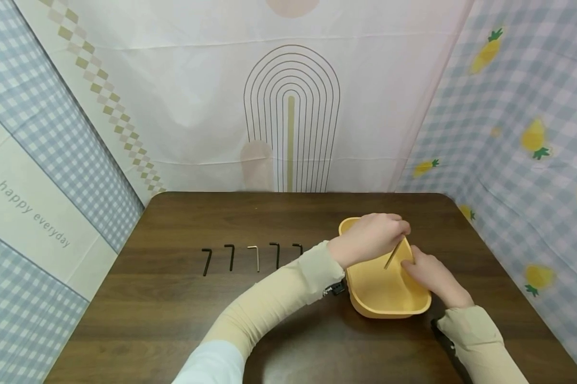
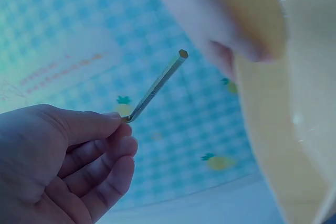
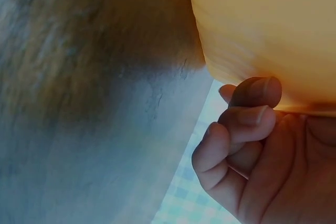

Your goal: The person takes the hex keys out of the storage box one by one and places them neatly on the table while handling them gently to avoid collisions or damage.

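Observation:
My left hand (image 1: 372,237) pinches a brass-coloured hex key (image 2: 160,85) by its bent end, between thumb and fingertips. The key's long arm sticks out over the inside of a yellow plastic bin (image 1: 389,313), apart from its walls in the left wrist view. On the bin's right side, my right hand (image 1: 434,274) grips the rim, thumb inside and fingers outside. In the right wrist view those curled fingers (image 3: 257,93) sit against the bin's outer wall. Part of the bin's far left is hidden behind my left hand.
Left of the bin, several hex keys lie in a spaced row on the dark wooden table (image 1: 149,309): black ones such as this black hex key (image 1: 207,261), and one brass hex key (image 1: 257,260). My left forearm passes just in front of the row's right end. Patterned cloth hangs behind the table.

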Available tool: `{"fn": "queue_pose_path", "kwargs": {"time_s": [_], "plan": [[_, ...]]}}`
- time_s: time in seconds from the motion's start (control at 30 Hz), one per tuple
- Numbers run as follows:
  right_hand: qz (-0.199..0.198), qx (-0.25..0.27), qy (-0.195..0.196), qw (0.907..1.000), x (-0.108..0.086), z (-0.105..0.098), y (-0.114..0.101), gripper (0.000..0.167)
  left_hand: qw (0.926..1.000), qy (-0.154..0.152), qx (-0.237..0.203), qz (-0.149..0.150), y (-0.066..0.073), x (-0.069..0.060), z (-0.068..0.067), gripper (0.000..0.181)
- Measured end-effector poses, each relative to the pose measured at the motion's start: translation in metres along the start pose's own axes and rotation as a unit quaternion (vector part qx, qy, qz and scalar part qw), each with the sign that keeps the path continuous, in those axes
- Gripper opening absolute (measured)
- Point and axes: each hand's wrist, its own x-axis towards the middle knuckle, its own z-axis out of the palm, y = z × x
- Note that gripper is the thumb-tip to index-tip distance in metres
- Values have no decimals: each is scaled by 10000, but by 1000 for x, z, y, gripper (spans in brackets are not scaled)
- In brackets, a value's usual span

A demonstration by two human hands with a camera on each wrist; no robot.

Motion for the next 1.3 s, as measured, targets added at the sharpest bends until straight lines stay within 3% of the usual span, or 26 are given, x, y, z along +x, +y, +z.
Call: {"fn": "queue_pose_path", "kwargs": {"time_s": [0.23, 0.57, 1.03, 1.3], "plan": [[37, -13, -34, 10000, 1, 2, 3, 47, 9997, -8, 216, -68, 4, 1, -17, 21], [90, 38, -2, 10000, 0, 3, 1, 44, 9996, 120, 55, -246, -8, -5, -25, 23], [254, 67, -161, 9995, 0, 0, -2, 56, 9925, 607, -121, -1057, -58, -42, -44, 20], [290, 125, -196, 9993, 0, -2, -1, 53, 9888, 795, 14, -1267, -77, -65, -52, 16]]}}
